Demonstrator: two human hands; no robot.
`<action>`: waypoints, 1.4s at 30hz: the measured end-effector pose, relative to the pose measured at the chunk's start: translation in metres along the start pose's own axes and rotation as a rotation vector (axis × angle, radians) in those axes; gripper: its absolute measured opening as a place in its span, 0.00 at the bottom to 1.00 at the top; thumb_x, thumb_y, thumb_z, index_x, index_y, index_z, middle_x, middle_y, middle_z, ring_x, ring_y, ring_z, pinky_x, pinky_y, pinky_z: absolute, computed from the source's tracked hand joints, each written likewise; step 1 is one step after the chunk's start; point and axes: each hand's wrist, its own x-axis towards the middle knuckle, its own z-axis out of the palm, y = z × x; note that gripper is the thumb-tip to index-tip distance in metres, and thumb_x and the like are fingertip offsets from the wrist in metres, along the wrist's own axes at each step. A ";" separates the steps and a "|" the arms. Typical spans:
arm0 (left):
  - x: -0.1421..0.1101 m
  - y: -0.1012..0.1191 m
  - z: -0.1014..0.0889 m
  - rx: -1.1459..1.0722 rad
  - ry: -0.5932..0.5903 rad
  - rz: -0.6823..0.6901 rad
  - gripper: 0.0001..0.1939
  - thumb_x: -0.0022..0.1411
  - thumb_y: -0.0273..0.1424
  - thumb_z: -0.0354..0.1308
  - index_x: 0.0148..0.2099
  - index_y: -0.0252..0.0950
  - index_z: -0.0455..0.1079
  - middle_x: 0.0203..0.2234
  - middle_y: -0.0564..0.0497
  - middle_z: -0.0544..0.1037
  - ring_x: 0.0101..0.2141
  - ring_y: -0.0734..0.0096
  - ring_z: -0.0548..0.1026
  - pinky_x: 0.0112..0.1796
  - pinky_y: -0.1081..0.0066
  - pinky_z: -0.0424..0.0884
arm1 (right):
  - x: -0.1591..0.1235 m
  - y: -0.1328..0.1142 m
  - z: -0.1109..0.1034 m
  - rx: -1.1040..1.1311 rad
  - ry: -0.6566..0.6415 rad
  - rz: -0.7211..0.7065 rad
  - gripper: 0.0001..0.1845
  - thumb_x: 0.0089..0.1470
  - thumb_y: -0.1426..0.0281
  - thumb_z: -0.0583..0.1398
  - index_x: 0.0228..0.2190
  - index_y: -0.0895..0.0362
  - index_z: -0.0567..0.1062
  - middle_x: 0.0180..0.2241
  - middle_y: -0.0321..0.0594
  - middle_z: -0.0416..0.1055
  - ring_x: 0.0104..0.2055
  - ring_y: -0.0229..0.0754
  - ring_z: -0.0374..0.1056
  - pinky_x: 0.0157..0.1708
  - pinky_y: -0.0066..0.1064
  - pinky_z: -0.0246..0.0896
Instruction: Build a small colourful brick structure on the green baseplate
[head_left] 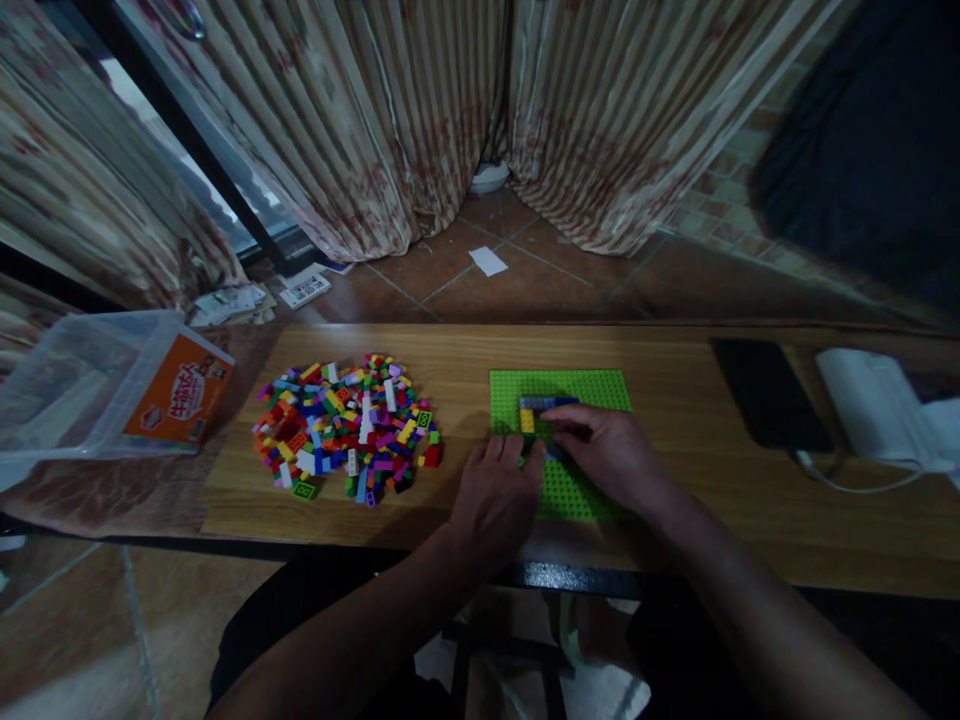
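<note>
A green studded baseplate (592,384) lies on the wooden table. On it stand toy bricks in an angled outline: a grey-blue row (535,403) along the far side and a yellow brick (527,421) at the left. My left hand (495,495) rests over the plate's near left edge, its fingers curled and thumb close to them by a dark brick. My right hand (611,450) reaches in from the right, thumb and forefinger pinched together beside the bricks. Whatever sits between the fingertips of either hand is too small and dark to make out.
Left of the plate spreads a pile of loose multicoloured bricks (352,425). A clear plastic box (90,380) with an orange label lies at the far left. To the right are a black phone (772,393) and a white device (877,405) with a cable.
</note>
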 end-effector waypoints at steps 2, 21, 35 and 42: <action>0.000 0.002 0.000 0.012 0.001 -0.002 0.19 0.67 0.29 0.50 0.59 0.33 0.65 0.47 0.40 0.73 0.46 0.54 0.73 0.42 0.58 0.73 | 0.001 -0.001 0.000 -0.021 -0.005 0.005 0.15 0.51 0.77 0.59 0.38 0.51 0.82 0.34 0.36 0.81 0.32 0.41 0.75 0.39 0.35 0.70; -0.001 0.004 0.006 0.021 0.056 -0.035 0.19 0.68 0.31 0.51 0.59 0.35 0.66 0.46 0.41 0.74 0.45 0.56 0.72 0.43 0.59 0.72 | 0.016 0.019 -0.024 0.407 0.307 0.145 0.11 0.45 0.64 0.65 0.34 0.53 0.80 0.33 0.38 0.79 0.32 0.40 0.73 0.33 0.33 0.70; -0.002 0.006 0.011 0.036 0.159 0.000 0.20 0.68 0.29 0.48 0.61 0.36 0.65 0.58 0.41 0.69 0.54 0.53 0.68 0.54 0.50 0.65 | 0.006 0.008 -0.023 -0.063 0.177 0.096 0.09 0.52 0.64 0.60 0.31 0.53 0.80 0.31 0.39 0.80 0.32 0.43 0.74 0.35 0.35 0.68; -0.006 0.008 0.017 0.033 0.087 0.040 0.22 0.70 0.27 0.42 0.63 0.31 0.62 0.61 0.42 0.67 0.60 0.56 0.62 0.60 0.45 0.58 | -0.002 0.003 -0.012 -0.185 0.019 0.071 0.08 0.50 0.65 0.60 0.25 0.51 0.79 0.25 0.35 0.78 0.26 0.40 0.72 0.27 0.32 0.63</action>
